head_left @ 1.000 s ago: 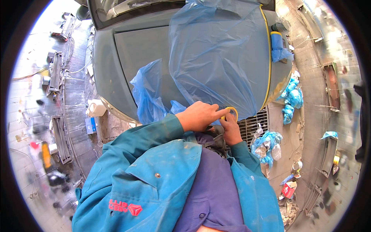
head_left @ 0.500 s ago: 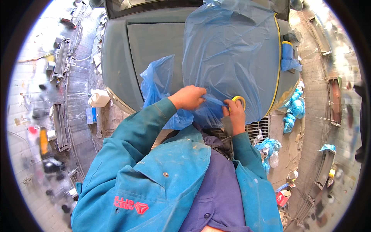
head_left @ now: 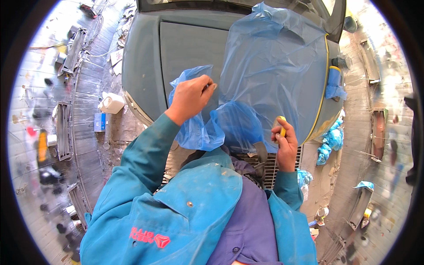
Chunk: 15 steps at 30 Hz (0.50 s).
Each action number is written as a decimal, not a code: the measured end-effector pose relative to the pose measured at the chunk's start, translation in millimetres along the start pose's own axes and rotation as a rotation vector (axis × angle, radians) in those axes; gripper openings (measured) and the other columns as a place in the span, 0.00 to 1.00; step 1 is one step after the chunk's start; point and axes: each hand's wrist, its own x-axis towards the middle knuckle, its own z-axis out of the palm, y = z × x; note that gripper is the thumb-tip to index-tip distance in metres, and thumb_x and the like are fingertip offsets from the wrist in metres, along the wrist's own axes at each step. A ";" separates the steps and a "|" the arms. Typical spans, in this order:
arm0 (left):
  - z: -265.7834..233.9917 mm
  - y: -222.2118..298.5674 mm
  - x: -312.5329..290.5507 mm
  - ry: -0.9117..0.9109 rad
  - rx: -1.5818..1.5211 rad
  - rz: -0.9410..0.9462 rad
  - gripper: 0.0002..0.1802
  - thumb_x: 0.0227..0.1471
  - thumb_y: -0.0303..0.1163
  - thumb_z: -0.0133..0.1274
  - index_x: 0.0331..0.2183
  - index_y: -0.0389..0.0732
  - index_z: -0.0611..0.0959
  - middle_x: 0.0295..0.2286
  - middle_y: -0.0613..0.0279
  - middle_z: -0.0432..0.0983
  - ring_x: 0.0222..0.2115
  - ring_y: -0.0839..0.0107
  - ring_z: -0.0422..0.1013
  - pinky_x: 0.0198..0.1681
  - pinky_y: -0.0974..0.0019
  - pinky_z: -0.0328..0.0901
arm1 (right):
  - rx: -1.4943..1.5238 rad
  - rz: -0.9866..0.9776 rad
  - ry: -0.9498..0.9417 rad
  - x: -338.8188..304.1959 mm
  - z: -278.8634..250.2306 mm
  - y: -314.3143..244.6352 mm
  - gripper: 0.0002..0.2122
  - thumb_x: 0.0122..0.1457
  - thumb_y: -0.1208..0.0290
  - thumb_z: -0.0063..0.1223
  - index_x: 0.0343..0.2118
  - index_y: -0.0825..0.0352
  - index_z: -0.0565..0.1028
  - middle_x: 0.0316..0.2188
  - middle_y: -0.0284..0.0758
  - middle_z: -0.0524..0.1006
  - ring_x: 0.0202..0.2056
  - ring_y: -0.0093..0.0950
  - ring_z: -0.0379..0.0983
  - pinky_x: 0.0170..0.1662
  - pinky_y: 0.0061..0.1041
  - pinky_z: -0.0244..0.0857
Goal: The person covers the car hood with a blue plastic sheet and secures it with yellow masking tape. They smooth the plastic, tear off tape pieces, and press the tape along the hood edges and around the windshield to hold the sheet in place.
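My left hand (head_left: pixel 190 100) is raised before a crumpled end of blue plastic film (head_left: pixel 198 137), thumb and fingers pressed together. What they pinch, if anything, I cannot make out. In my right hand (head_left: pixel 286 148) is a roll of yellow tape (head_left: pixel 282 125), gripped in the fingers near the front edge of the grey car hood (head_left: pixel 190 48). A wide sheet of the same film (head_left: pixel 274 66) covers the right half of the hood. Along that sheet's right side runs a strip of yellow tape (head_left: pixel 324 79).
Beyond the covered side stands a blue film roll (head_left: pixel 334 79). Crumpled blue plastic (head_left: pixel 331 139) lies on the floor to the right. Left of the car are a white jug (head_left: pixel 111 103) and a blue box (head_left: pixel 100 122). Under my hands shows a floor grate (head_left: pixel 269 172).
My left hand has moved left and up, away from the film between the hands. The right hand has drawn back lower and to the right with the tape roll, and the hands are farther apart.
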 end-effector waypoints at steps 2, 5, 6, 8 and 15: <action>-7.0 23.9 -15.5 -0.112 -0.264 -0.120 0.08 0.67 0.30 0.64 0.41 0.34 0.88 0.30 0.57 0.85 0.28 0.67 0.78 0.34 0.64 0.73 | 0.366 0.052 -0.071 -5.3 4.6 -16.1 0.28 0.62 0.80 0.48 0.68 0.69 0.75 0.35 0.35 0.75 0.35 0.26 0.72 0.45 0.28 0.71; 0.0 56.8 -33.3 -0.276 -0.595 -0.225 0.10 0.69 0.30 0.65 0.45 0.33 0.88 0.33 0.62 0.84 0.33 0.76 0.77 0.39 0.68 0.74 | 0.807 0.087 -0.159 -4.2 20.8 -28.2 0.34 0.57 0.78 0.47 0.71 0.72 0.71 0.30 0.35 0.73 0.30 0.24 0.66 0.37 0.26 0.65; 4.6 65.7 -38.3 -0.304 -0.650 -0.200 0.11 0.70 0.30 0.64 0.49 0.34 0.88 0.38 0.62 0.87 0.38 0.74 0.80 0.44 0.67 0.76 | 0.909 0.094 -0.197 -2.1 26.4 -30.0 0.34 0.56 0.77 0.47 0.71 0.73 0.71 0.29 0.35 0.73 0.30 0.24 0.65 0.36 0.26 0.65; 13.5 76.3 -43.8 -0.411 -0.773 -0.250 0.18 0.70 0.30 0.63 0.57 0.33 0.85 0.47 0.57 0.87 0.48 0.72 0.82 0.52 0.66 0.76 | 1.086 0.112 -0.259 -0.8 37.1 -30.9 0.36 0.55 0.77 0.48 0.72 0.74 0.71 0.27 0.35 0.73 0.29 0.25 0.65 0.35 0.27 0.63; 21.8 79.1 -60.8 -0.480 -1.134 -0.282 0.26 0.68 0.25 0.64 0.64 0.32 0.78 0.49 0.55 0.86 0.51 0.69 0.81 0.59 0.62 0.75 | 1.141 0.200 -0.196 -7.5 63.6 -18.9 0.32 0.60 0.78 0.48 0.71 0.69 0.74 0.35 0.34 0.74 0.37 0.27 0.67 0.49 0.31 0.67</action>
